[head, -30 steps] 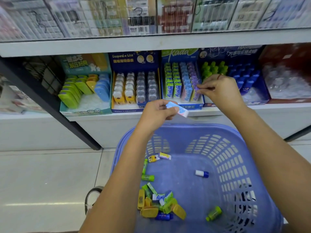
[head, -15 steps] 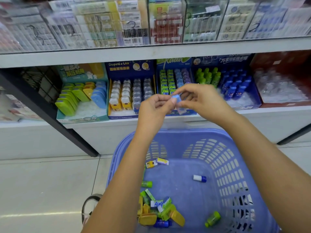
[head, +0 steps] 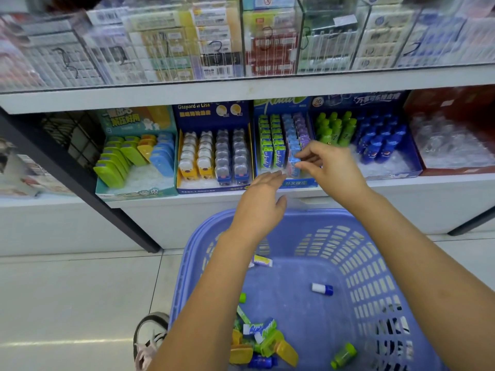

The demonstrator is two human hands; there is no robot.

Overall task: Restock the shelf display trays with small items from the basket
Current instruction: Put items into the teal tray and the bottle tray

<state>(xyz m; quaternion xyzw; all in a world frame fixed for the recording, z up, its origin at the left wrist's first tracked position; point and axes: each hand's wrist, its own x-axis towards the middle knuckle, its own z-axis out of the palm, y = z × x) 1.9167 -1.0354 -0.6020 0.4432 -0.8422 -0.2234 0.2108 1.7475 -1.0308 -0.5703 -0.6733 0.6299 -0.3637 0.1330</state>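
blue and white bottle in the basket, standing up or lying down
Lying down: the bottle rests lengthwise on the basket floor, white end pointing left.

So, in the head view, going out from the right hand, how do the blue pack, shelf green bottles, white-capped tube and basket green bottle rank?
1. The blue pack, pinched in the right hand.
2. The green bottles, on the shelf just behind.
3. The white-capped tube, on the basket floor.
4. The green bottle, basket's near right corner.

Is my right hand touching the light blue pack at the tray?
Touching. The head view shows the right hand pinching the light blue pack just above the front of the tray.
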